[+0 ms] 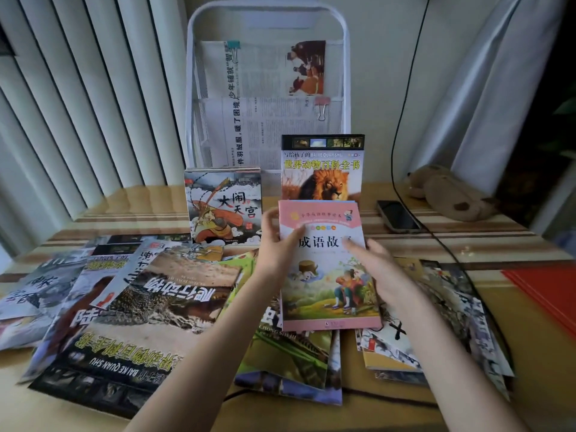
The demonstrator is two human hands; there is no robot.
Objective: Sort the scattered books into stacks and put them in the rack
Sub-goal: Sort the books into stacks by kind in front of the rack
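A pink-covered storybook point(324, 275) is held up above the pile in the middle of the table. My left hand point(277, 241) grips its left edge near the top. My right hand point(377, 269) lies over its right side with fingers stretched across the cover. Behind it a lion encyclopedia point(322, 169) and a monkey-king book stack point(223, 207) lean upright against the white mesh rack point(268, 26), which holds clipped newspapers. Scattered books cover the table: a crocodile book point(156, 294) at the left, green ones point(290, 353) underneath, ink-painted ones point(436, 313) at the right.
A phone point(397, 216) lies at the back right with a black cable point(402, 120) running across the table. A brown plush toy point(448, 191) sits behind it. Red folders point(545, 291) lie at the right edge. Curtains hang on both sides.
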